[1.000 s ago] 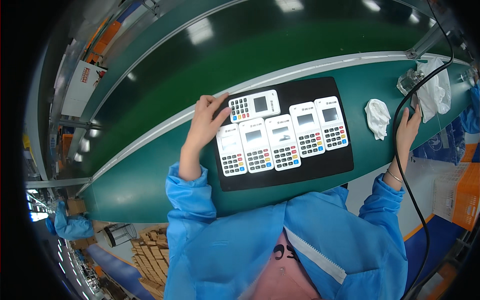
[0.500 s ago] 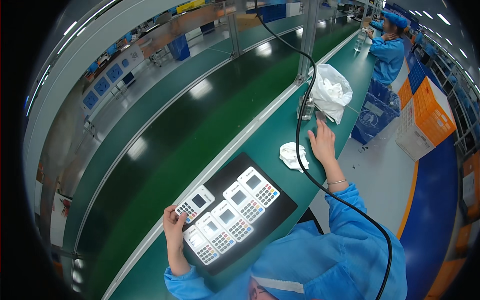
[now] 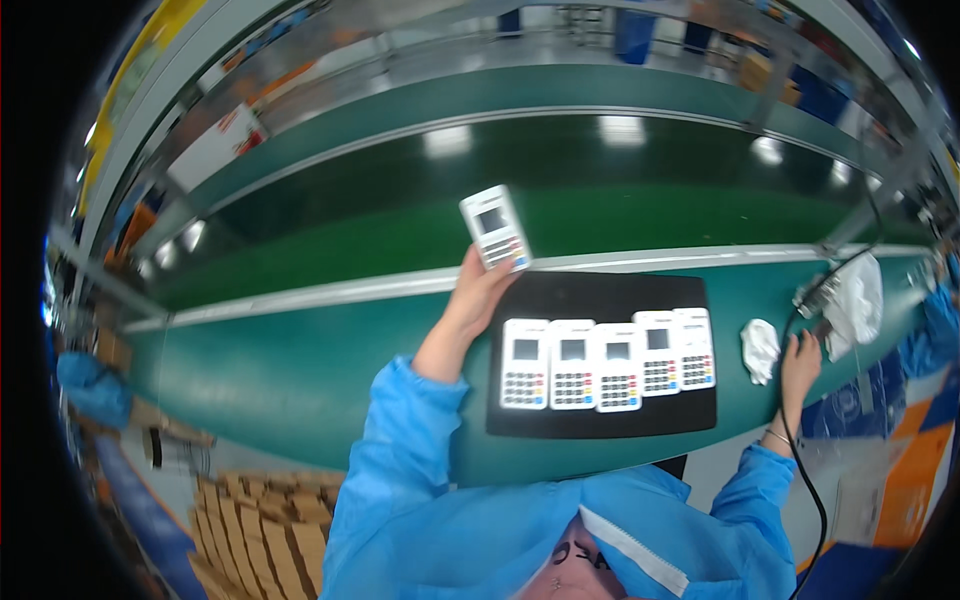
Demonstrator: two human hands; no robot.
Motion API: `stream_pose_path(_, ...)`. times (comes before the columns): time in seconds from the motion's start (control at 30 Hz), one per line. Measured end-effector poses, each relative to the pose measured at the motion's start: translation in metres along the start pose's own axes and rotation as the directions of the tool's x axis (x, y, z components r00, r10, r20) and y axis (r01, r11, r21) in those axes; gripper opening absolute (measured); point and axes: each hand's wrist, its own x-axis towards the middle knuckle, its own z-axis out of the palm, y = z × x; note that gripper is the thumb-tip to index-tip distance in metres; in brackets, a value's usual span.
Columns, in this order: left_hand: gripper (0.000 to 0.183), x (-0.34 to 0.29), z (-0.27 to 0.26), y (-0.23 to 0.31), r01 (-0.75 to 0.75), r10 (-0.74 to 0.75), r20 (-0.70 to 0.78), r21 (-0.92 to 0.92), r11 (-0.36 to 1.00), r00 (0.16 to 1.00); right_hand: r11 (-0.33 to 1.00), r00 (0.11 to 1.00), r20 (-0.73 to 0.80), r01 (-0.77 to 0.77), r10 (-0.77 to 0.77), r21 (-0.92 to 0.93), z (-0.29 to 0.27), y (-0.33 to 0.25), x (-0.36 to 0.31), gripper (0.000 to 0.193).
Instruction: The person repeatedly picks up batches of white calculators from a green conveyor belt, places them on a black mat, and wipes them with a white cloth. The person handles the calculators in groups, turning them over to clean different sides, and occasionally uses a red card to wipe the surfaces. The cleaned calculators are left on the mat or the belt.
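Note:
My left hand point(image 3: 478, 290) is closed on the lower end of a white card payment terminal point(image 3: 497, 230) with a small dark screen and keypad. It holds this terminal tilted over the near edge of the green conveyor belt point(image 3: 380, 240). Several similar terminals point(image 3: 573, 365) lie side by side, face up, on a black mat point(image 3: 600, 428). Over to the right, my right hand point(image 3: 798, 370) rests on the bench with fingers stretched out. Its fingertips are at a small grey-brown flat piece point(image 3: 822, 328), too blurred to name. A crumpled white cloth point(image 3: 760, 352) lies left of that hand.
A white plastic bag point(image 3: 856, 300) and a clear bottle point(image 3: 815, 293) stand beyond my right hand. A black cable point(image 3: 812, 480) hangs in front of my right arm. Brown cardboard pieces point(image 3: 260, 530) are stacked below the bench at left; a blue bin point(image 3: 850, 408) is at right.
The view has swung left. My left hand has lifted the terminal from the mat's upper left corner and carried it out over the belt's edge. My right hand stays near the bag.

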Motion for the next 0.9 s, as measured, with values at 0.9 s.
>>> stream_pose_path(0.9, 0.042, -0.007, -0.001, 0.005, -0.045, 0.049, -0.030, 0.142, 0.989, 0.998, 0.992, 0.990, -0.134, 0.056, -0.041, 0.109, 0.002, -0.005, 0.010, 0.031)
